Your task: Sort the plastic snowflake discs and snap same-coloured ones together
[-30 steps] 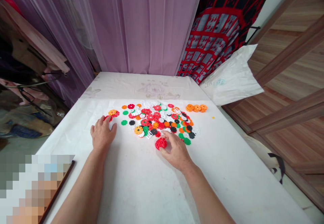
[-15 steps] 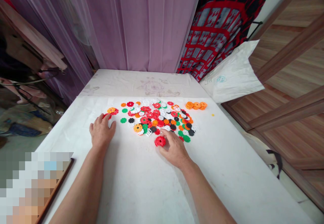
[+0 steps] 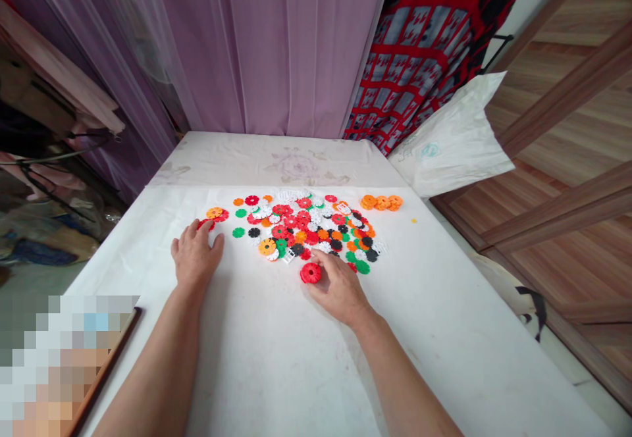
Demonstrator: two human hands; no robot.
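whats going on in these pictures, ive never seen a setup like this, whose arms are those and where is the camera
There's no machine here. The pictures come from one camera worn on a person's head, looking forward and down, so the arms are that person's own. On a white-covered table lies a spread of small toothed plastic discs in red, white, green, black and orange, with a group of orange discs off to one side. The left hand lies open at the spread's edge, fingertips by a red disc. The right hand curls around a red clump of discs, though I cannot tell whether it is gripping it.
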